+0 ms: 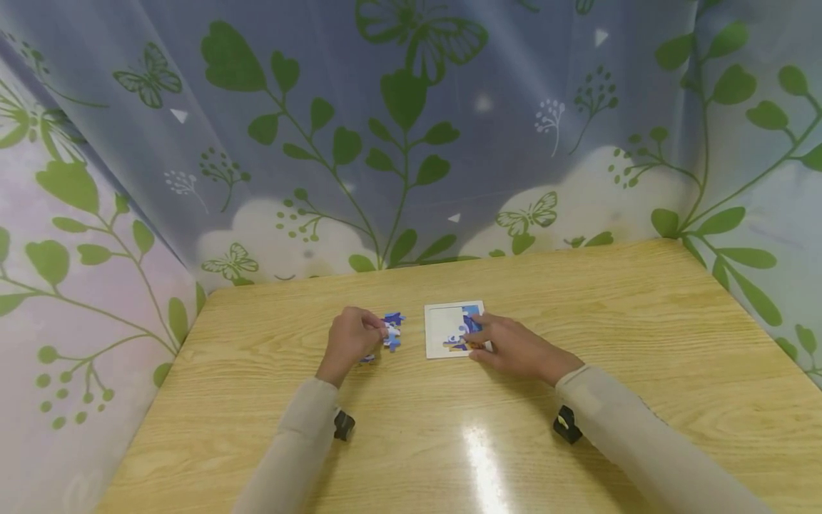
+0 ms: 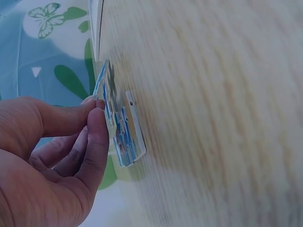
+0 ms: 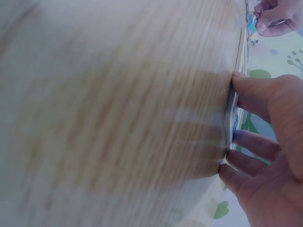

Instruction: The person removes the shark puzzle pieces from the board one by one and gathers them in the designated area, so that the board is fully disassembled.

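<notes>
Your left hand pinches one puzzle piece between thumb and forefinger, the other fingers loosely curled behind – a light edge grip that probably leaves most of its printed face uncovered. Right beside those fingertips lie the loose pieces, bunched and overlapping on the table at nine o'clock from the white tray, likely put there so that your left hand can reach them without crossing the other arm. The tray sits flat ahead of you, about midway between your hands, its bare floor showing from nine round to twelve o'clock, while the fitted pieces fill the side from one o'clock down to six. Your right hand is not gripping anything – its fingers are spread and fairly straight, resting at the tray's three o'clock side, with the thumb towards four or five; that touch seems meant to keep the tray from sliding. Beyond the table, at twelve o'clock, hangs a leafy curtain.
</notes>
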A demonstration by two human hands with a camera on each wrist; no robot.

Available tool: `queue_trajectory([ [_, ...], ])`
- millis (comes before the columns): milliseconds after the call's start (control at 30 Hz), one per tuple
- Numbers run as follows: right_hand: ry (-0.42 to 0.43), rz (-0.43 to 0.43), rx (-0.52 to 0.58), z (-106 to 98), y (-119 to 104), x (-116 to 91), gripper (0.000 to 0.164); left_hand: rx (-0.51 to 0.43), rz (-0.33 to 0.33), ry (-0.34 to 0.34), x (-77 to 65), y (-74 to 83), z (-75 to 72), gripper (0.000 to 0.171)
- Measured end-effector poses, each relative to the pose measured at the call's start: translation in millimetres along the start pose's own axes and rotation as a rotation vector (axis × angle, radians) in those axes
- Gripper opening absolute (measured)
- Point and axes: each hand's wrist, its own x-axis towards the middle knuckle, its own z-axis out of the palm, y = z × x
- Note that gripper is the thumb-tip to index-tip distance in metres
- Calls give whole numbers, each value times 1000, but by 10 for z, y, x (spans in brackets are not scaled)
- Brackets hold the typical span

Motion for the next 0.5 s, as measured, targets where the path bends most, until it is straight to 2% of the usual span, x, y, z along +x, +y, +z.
queue_trajectory([
  [167,4,-8,2,-1,-1,-5,31,13,-8,-1,-4,-3,3,5],
  [500,1,-8,-2,-8,-8,-11,31,60,28,20,-11,-4,5,5],
])
